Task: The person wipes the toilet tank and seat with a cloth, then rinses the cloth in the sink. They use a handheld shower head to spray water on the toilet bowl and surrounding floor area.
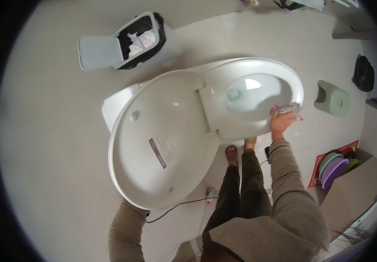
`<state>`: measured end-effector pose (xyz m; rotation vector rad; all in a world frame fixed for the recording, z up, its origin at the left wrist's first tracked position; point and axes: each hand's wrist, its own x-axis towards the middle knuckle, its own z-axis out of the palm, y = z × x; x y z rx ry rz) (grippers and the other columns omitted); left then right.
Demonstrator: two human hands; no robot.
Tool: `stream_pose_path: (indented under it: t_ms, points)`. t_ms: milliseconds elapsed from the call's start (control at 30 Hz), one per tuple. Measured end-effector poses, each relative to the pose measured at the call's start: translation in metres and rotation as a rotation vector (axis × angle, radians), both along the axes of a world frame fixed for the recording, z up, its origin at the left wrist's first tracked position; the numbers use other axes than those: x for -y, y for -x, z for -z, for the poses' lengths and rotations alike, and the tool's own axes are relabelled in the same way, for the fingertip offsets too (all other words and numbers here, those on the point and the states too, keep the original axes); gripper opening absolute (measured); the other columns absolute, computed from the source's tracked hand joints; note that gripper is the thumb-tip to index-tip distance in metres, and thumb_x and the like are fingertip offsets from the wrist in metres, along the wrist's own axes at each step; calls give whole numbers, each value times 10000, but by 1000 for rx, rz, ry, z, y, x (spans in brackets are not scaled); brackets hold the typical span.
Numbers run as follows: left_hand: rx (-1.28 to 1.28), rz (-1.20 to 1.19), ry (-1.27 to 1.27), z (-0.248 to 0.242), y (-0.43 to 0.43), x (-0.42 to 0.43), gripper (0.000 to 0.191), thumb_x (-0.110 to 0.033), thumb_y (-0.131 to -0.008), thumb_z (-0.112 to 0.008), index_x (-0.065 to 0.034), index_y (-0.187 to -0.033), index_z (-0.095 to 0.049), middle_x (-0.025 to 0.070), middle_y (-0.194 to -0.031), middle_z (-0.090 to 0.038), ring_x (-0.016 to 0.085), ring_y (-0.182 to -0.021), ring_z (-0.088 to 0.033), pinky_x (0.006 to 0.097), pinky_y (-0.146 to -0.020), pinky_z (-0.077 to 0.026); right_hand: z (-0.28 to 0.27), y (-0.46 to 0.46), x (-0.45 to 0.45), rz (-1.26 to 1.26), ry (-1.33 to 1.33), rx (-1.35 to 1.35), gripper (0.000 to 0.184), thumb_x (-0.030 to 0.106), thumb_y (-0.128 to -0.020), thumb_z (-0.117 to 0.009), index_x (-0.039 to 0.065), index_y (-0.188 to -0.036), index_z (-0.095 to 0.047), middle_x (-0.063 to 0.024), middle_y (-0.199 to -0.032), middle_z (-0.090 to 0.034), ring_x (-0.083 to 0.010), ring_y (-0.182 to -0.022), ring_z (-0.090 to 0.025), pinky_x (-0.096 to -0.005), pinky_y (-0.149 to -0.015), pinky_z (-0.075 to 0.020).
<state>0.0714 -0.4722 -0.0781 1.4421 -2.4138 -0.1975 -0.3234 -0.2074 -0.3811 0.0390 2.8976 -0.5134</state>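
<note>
My right hand (281,123) grips a crumpled pink-and-grey cloth (286,108) against the front rim of a white toilet (257,62). Part of the cloth hangs past the rim's outer edge. Inside the bowl (260,98) I see a shiny white surface with a shadow on it. The toilet lid (155,118) stands raised, its underside facing me and bearing a printed label (163,148). My left hand is hidden behind the lid's lower edge; only the sleeve (127,226) shows there.
Beyond the toilet stands a grey trash bin (172,41), lid up, with used paper inside. A green stool (339,100) and a black plastic bag (363,73) are on the right. Nearer are a cardboard box (352,193) and plastic basins (334,172). A dark cable (182,203) trails below the lid.
</note>
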Motion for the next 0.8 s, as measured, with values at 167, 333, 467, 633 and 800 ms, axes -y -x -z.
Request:
stream_pose_path:
  t_ms: [167,333,467,633,800]
  points:
    - [-9,-6,-3,-3,-2,0,538,-255,-842,-679,-32,-1291,-485,148,-1239,-541,300,-1139,-507,419,-968,-378,46,-153,10,-412,-581,-58,650,298,-954,-484,-34,-1452,-232,-374,-1447,-199,-506,-1332,-250,-586,-1103,-230]
    - [-23,8,-1,-8,2,0,534,-255,-841,-679,-33,-1288,-488,147,-1235,-544,299,-1136,-511,419,-966,-381,-33,-249,48,-457,-73,588,548,151,-923,-473,-20,-1423,-328,-247,-1354,-466,-431,-1193,-497,-451,-961,-431]
    - [-41,20,3,-7,3,2,531,-255,-840,-679,-34,-1285,-491,145,-1231,-547,299,-1133,-513,419,-965,-383,-101,-191,55,-612,470,639,475,-21,-821,-516,39,-1291,-547,-285,-1174,-599,-443,-1107,-558,-479,-937,-442]
    - [-58,37,4,-7,5,3,528,-256,-839,-680,-35,-1282,-494,143,-1227,-550,298,-1129,-516,419,-963,-386,-65,-165,123,-968,520,272,623,4,-817,-523,75,-1425,-407,-228,-1510,-276,-440,-1391,-236,-589,-1102,-206]
    - [-71,40,-5,-12,8,-1,525,-256,-838,-680,-37,-1279,-497,141,-1223,-553,297,-1125,-520,419,-961,-389,-57,-189,52,-1276,392,430,599,72,-857,-529,65,-1437,-379,-211,-1515,-285,-404,-1405,-231,-593,-1116,-169]
